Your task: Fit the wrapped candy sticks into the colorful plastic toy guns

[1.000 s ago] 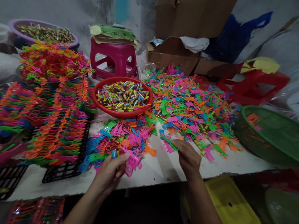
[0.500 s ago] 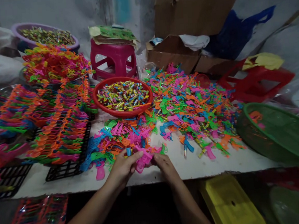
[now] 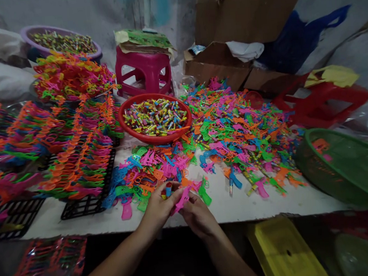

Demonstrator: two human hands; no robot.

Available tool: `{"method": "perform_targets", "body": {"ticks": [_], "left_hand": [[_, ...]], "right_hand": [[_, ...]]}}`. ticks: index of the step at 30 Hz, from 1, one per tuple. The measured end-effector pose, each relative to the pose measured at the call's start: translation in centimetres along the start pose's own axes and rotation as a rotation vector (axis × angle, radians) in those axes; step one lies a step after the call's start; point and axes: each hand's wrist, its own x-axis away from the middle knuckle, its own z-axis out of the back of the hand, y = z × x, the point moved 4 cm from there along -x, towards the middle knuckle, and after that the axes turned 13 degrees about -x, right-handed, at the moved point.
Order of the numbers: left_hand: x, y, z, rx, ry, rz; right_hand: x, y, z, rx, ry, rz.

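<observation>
My left hand (image 3: 159, 208) is closed, pinching a pink plastic toy gun (image 3: 181, 200) between thumb and fingers. In the same hand a small tube with a blue end (image 3: 168, 190) pokes up. My right hand (image 3: 198, 213) has its fingers closed on the other side of the pink toy gun, partly hiding it. Just beyond both hands lies a pile of bright plastic pieces (image 3: 155, 174) in pink, orange, green and blue. Behind that pile, a red basin (image 3: 126, 130) holds many small clear tubes with coloured ends.
A large heap of toy guns (image 3: 240, 129) spreads to the right, beside a green mesh basket (image 3: 343, 176). Rows of stacked coloured pieces (image 3: 77, 163) stand on black racks at left. A magenta stool (image 3: 146, 68) and cardboard boxes (image 3: 219, 65) are behind. A yellow stool (image 3: 285, 249) sits below the table edge.
My hands have drawn closer together, and the pink toy gun has turned in them. The right hand has shifted left and down, its fingers now under the piece. The view has shifted slightly.
</observation>
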Motion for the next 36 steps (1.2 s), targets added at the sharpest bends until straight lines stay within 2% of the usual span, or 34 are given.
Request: {"method": "perform_targets", "body": {"ticks": [3,5,7,10,13,21,25,28,33,36], "left_hand": [[-0.2,-0.3,0.4,-0.030,0.025,-0.037],[-0.1,-0.6,0.6,-0.062,-0.033,-0.045],[0.1,-0.9,0.6,-0.096,-0.118,-0.049],[0.3,-1.5,0.5,-0.106,-0.195,-0.026],[0.3,-1.7,0.4,-0.086,-0.184,-0.005],[0.9,-1.0,0.4,-0.232,0.015,-0.041],[1.1,-0.9,0.3,-0.298,0.064,-0.176],[1.3,-0.6,0.1,-0.358,0.016,-0.242],[1.5,-0.1,0.0,-0.434,-0.096,-0.269],[0.9,-1.1,-0.1,-0.390,-0.180,-0.183]], "right_hand": [[-0.5,-1.2,1.1,0.019,0.230,0.219],[-0.6,-2.2,1.9,0.042,0.382,0.373],[-0.6,-2.8,2.2,0.095,0.441,0.460],[-0.7,-2.9,1.6,0.161,0.400,0.476],[-0.5,-2.5,0.7,0.215,0.376,0.476],[0.2,-2.1,-0.4,0.375,0.417,0.578],[0.4,-1.7,-0.3,0.365,0.439,0.609],[0.9,-1.2,-0.4,0.325,0.449,0.629],[1.1,-0.5,-0.9,0.358,0.429,0.627],[-1.0,-3.0,0.0,0.552,0.367,0.523]]}}
